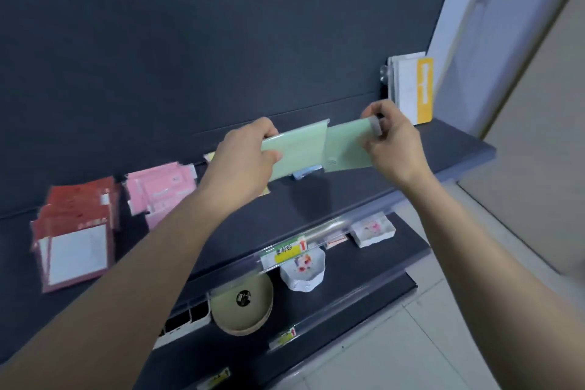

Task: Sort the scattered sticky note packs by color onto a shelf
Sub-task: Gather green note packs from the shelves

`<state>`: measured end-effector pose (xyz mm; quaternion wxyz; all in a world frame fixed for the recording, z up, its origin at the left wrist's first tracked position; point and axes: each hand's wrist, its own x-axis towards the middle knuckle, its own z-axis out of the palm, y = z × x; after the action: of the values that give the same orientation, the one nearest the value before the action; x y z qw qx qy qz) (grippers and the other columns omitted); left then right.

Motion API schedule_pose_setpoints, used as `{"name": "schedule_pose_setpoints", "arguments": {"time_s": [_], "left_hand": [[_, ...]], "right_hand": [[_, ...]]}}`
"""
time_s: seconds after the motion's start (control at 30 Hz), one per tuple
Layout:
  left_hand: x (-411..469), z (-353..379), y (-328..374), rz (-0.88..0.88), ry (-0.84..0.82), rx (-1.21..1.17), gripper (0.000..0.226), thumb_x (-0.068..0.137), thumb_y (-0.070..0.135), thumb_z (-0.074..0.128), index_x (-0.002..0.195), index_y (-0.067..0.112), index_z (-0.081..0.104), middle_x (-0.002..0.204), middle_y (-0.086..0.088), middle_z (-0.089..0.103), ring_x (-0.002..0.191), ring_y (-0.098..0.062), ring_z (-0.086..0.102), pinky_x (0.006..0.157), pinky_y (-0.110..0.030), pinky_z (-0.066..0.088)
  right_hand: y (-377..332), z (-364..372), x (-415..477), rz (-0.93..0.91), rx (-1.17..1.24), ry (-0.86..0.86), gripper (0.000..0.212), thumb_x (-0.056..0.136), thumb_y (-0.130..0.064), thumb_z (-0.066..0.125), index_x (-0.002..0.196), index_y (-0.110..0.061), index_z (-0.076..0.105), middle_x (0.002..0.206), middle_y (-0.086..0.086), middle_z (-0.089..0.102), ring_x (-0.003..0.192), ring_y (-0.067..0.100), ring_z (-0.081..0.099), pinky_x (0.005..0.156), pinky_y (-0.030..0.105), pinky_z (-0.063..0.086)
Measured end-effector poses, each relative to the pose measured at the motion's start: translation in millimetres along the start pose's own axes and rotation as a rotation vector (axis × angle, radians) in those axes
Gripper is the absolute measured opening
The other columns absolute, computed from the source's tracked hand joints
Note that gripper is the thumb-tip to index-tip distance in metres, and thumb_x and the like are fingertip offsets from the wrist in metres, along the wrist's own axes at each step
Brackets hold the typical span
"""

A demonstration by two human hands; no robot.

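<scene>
Both hands are up over the top shelf (pixel 449 149), a green pack in each. The left hand (pixel 250 149) pinches the left green pack (pixel 297 149) by its left edge, thumb on the face and fingers curled over the top. The right hand (pixel 392 142) pinches the right green pack (pixel 348 146) at its upper right corner, fingertips pressed together on it. The two packs overlap in the air just in front of the dark back panel (pixel 221 41). My read is that they are being squared into one green bundle before going down, since no green pile shows on the shelf.

Look along the board and the colours line up. Red packs (pixel 76 231) fan out at far left, with pink packs (pixel 161 190) beside them. A sliver of a yellow pack (pixel 209 157) peeks out behind the left hand, and a blue pack (pixel 305 172) lies right under the green ones. At the far right end, white-and-yellow packs (pixel 411 89) stand upright against the panel. The stretch between blue and those looks like the likely green spot.

The shelf is dark and matte, and a clear strip on its front edge carries a yellow price label (pixel 289 252). On the lower shelf (pixel 364 291) sit stacked white fluted dishes (pixel 304 269), an olive bowl (pixel 243 304) and a rectangular white dish (pixel 373 229). Pale floor tiles (pixel 411 342) fill the lower right, with a beige door (pixel 522 104) beyond.
</scene>
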<state>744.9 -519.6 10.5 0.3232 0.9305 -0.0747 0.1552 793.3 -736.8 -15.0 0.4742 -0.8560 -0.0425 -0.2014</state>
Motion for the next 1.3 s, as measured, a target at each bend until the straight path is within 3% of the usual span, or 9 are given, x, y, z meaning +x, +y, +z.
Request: {"name": "schedule_pose_setpoints", "arguments": {"time_s": [0.07, 0.13, 0.23, 0.43, 0.63, 0.93, 1.1, 1.3], "left_hand": [[22, 18, 4, 0.014, -0.030, -0.017, 0.009, 0.089, 0.016, 0.056, 0.087, 0.022, 0.050, 0.087, 0.004, 0.053, 0.079, -0.019, 0.049, 0.054, -0.026, 0.033], [45, 36, 5, 0.033, -0.057, -0.041, 0.009, 0.089, 0.016, 0.057, 0.086, 0.021, 0.050, 0.085, 0.004, 0.053, 0.075, -0.020, 0.049, 0.060, -0.030, 0.035], [82, 54, 4, 0.030, -0.085, -0.081, 0.007, 0.090, 0.016, 0.056, 0.087, 0.019, 0.051, 0.087, 0.001, 0.055, 0.072, -0.021, 0.052, 0.064, -0.033, 0.042], [152, 80, -6, 0.017, -0.073, -0.081, 0.009, 0.090, 0.018, 0.057, 0.087, 0.021, 0.049, 0.089, 0.003, 0.053, 0.092, -0.027, 0.051, 0.076, -0.034, 0.038], [189, 109, -15, -0.037, -0.119, -0.107, 0.009, 0.091, 0.017, 0.054, 0.086, 0.020, 0.047, 0.081, 0.006, 0.049, 0.069, -0.016, 0.047, 0.057, -0.031, 0.035], [228, 151, -10, -0.181, 0.001, -0.136, 0.009, 0.087, 0.014, 0.060, 0.082, 0.014, 0.053, 0.068, 0.006, 0.049, 0.057, -0.009, 0.044, 0.052, -0.027, 0.035], [238, 182, -4, -0.261, -0.006, -0.099, 0.010, 0.088, 0.014, 0.060, 0.081, 0.017, 0.053, 0.071, 0.009, 0.050, 0.062, -0.005, 0.044, 0.054, -0.025, 0.032], [242, 206, -9, -0.353, -0.044, -0.069, 0.005, 0.087, 0.012, 0.060, 0.085, 0.015, 0.056, 0.074, 0.007, 0.050, 0.063, -0.008, 0.044, 0.052, -0.019, 0.034]], "right_hand": [[17, -7, 15, 0.040, -0.045, 0.029, 0.043, 0.079, 0.007, 0.046, 0.081, -0.036, 0.047, 0.083, -0.003, 0.060, 0.080, 0.022, 0.052, 0.062, 0.028, 0.042], [29, -11, 33, 0.052, -0.092, 0.054, 0.041, 0.079, 0.004, 0.046, 0.079, -0.036, 0.045, 0.079, -0.008, 0.058, 0.082, 0.024, 0.052, 0.067, 0.031, 0.043], [41, -13, 64, 0.046, -0.111, 0.059, 0.035, 0.080, 0.006, 0.045, 0.085, -0.028, 0.046, 0.076, -0.008, 0.055, 0.078, 0.023, 0.050, 0.057, 0.027, 0.041], [70, -12, 125, 0.046, -0.101, 0.044, 0.030, 0.082, 0.009, 0.044, 0.091, -0.019, 0.046, 0.077, -0.006, 0.050, 0.072, 0.018, 0.046, 0.050, 0.026, 0.038], [118, 7, 176, 0.071, -0.108, -0.085, 0.024, 0.084, 0.008, 0.047, 0.090, -0.015, 0.046, 0.073, -0.008, 0.048, 0.065, 0.009, 0.044, 0.053, 0.022, 0.036], [190, 48, 262, 0.030, -0.045, -0.369, 0.022, 0.084, 0.006, 0.055, 0.086, -0.014, 0.048, 0.076, -0.006, 0.053, 0.072, 0.013, 0.047, 0.058, 0.023, 0.040], [215, 65, 287, 0.023, -0.044, -0.489, 0.022, 0.084, 0.004, 0.059, 0.084, -0.014, 0.048, 0.077, -0.003, 0.056, 0.072, 0.016, 0.050, 0.066, 0.033, 0.048], [230, 79, 298, -0.001, -0.048, -0.517, 0.016, 0.086, 0.000, 0.060, 0.086, -0.011, 0.049, 0.080, 0.007, 0.057, 0.071, 0.018, 0.050, 0.066, 0.031, 0.044]]}}
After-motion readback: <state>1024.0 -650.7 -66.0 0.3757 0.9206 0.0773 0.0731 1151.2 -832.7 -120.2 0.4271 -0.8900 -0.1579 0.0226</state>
